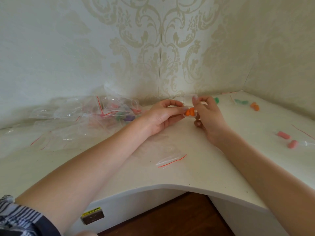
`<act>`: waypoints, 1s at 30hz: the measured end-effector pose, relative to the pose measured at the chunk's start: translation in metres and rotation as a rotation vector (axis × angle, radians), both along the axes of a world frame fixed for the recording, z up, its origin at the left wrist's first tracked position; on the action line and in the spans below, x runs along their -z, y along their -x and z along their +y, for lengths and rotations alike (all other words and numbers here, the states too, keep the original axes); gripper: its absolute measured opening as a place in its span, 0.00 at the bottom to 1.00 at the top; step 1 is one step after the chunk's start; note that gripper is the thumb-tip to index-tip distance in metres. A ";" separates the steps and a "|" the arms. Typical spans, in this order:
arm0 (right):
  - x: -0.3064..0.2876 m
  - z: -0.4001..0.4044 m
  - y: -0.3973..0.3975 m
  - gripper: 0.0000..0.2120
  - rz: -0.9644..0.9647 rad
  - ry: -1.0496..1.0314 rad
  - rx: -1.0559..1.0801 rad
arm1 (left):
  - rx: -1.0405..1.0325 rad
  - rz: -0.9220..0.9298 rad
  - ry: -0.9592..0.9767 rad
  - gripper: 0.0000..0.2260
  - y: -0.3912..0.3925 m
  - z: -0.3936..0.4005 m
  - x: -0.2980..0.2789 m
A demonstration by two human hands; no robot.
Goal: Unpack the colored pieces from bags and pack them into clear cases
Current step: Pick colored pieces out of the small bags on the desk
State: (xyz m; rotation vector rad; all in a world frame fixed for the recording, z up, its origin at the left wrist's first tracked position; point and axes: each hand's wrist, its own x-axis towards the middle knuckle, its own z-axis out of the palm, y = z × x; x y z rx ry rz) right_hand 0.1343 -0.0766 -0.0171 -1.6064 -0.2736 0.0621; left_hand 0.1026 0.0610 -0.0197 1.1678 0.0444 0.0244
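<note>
A small clear case (190,106) is held between both hands above the white tabletop (119,167), its lid raised. Two orange pieces (189,111) lie in its lower half. My left hand (162,114) pinches the case from the left. My right hand (207,114) pinches it from the right, thumb up at the lid. A pile of clear zip bags (102,113) with pink, green and purple pieces lies to the left by the wall. Loose pieces lie at the right: green (216,99), teal (240,101), orange (255,106), pink (283,135) and pink (292,144).
An empty zip bag with a red strip (171,160) lies near the front edge. A small brown ring-like object (197,123) hangs below the right hand. Wallpapered walls close the corner behind. The table edge curves in front, wooden floor (170,218) below.
</note>
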 end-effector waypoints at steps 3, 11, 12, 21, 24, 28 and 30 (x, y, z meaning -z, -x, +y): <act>-0.006 -0.003 0.000 0.17 0.057 -0.045 -0.127 | -0.017 0.012 -0.023 0.09 0.000 0.000 0.000; -0.008 -0.005 0.001 0.07 0.200 -0.188 -0.142 | -0.025 0.073 0.047 0.06 -0.001 0.003 -0.006; -0.007 -0.004 0.001 0.09 0.200 -0.203 -0.140 | -0.030 0.080 0.065 0.05 -0.001 0.003 -0.006; 0.006 -0.008 -0.004 0.25 -0.028 -0.082 -0.188 | -0.043 -0.025 -0.216 0.10 0.005 -0.002 -0.002; 0.002 -0.007 -0.005 0.20 -0.107 -0.060 -0.141 | -0.111 -0.055 -0.240 0.12 0.004 0.002 -0.014; -0.003 -0.016 -0.016 0.10 -0.296 0.098 0.135 | -0.465 -0.173 -0.793 0.10 -0.001 0.021 -0.022; 0.000 -0.020 -0.021 0.08 -0.373 0.228 0.263 | -0.517 -0.162 -0.967 0.12 -0.001 0.030 -0.016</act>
